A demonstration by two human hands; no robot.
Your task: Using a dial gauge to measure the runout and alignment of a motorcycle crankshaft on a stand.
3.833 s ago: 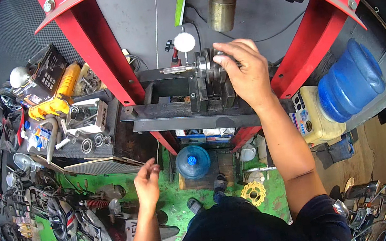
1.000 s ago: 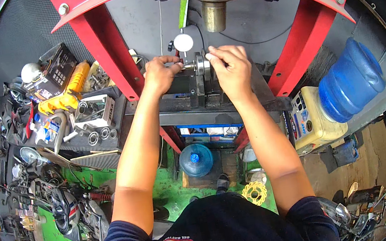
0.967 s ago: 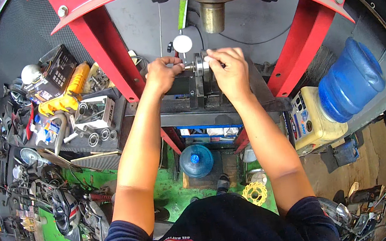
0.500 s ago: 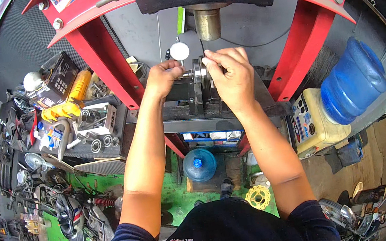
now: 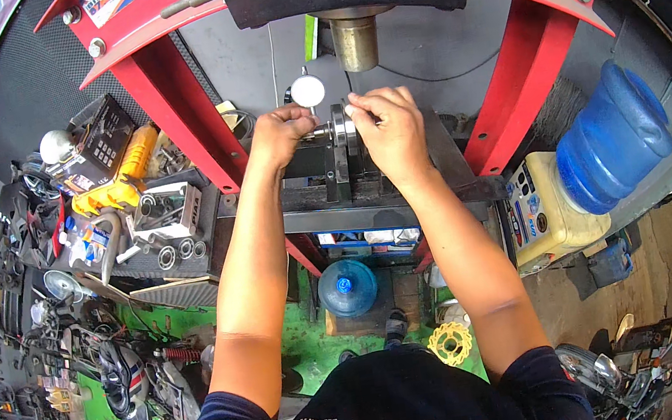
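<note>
A crankshaft with shiny round metal webs lies across a dark metal stand on the press bed. My left hand is closed, its thumb and fingers pinching the shaft end left of the webs. At the right side of the webs, my right hand has its thumb and forefinger closed at the rim, with the other fingers curled. The exact contact there is partly hidden by the hand. A dial gauge with a white round face stands just behind the shaft, close to my left fingers.
A red press frame surrounds the work, its steel ram hanging above and behind. Tools, bearings and a yellow case crowd the left bench. A blue water jug leans at right; another bottle stands below.
The view has shifted slightly, moving the press a little left in the picture. Both hands stay at the crankshaft, the right one a touch lower.
</note>
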